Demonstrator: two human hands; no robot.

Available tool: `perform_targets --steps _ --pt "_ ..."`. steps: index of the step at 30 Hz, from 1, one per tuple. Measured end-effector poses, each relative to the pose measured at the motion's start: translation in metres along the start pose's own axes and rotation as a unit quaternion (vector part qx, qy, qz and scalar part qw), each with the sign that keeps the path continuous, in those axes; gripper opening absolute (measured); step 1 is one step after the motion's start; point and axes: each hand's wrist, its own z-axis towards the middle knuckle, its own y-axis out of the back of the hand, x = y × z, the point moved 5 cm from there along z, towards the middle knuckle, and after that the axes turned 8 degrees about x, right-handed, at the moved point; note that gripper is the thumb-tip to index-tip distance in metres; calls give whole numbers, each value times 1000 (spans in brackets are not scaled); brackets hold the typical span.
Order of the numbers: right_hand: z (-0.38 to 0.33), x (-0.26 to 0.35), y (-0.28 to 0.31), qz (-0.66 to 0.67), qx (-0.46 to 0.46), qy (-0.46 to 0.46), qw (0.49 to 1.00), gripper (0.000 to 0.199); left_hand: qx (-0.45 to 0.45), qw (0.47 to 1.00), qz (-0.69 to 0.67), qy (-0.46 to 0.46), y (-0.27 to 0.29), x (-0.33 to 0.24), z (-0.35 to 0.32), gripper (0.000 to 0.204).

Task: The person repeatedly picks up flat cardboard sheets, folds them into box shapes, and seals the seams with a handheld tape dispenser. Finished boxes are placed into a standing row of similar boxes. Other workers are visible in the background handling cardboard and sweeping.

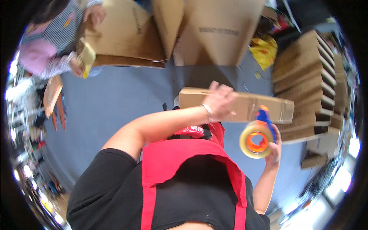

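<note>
At four o'clock the right hand (pixel 274 148) is curling around a tape dispenser (pixel 250 142). At two, the left hand (pixel 221 101) is resting, fingers loosely spread, on a box (pixel 243 108).

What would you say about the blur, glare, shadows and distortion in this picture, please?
In the head view, the left hand is blurred, probably by motion; in the head view, bright patches glare near the right rim; in the head view, shadows darken the tall carton, and fisheye bending stretches the edges.
</note>
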Motion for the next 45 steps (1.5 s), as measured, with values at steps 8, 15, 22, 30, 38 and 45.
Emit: perform_targets --steps 8,15,22,30,38,45 --pt "63 -10 138 224 70 -103 967 61 23 994 -27 100 -89 -39 101 66" --pt "157 43 126 -74 301 -50 950 76 -86 933 -262 232 -83 -50 98 58" --pt "180 74 49 -297 490 69 817 74 -205 526 -803 191 10 -62 27 25" --pt "124 72 -66 -376 570 155 714 59 -268 485 -791 259 -3 -34 -61 11" --pt "113 70 -137 -499 537 229 641 70 -380 527 -685 329 17 46 -167 9" --pt "106 62 -160 -530 501 207 652 67 -384 602 -604 355 31 75 -185 17"
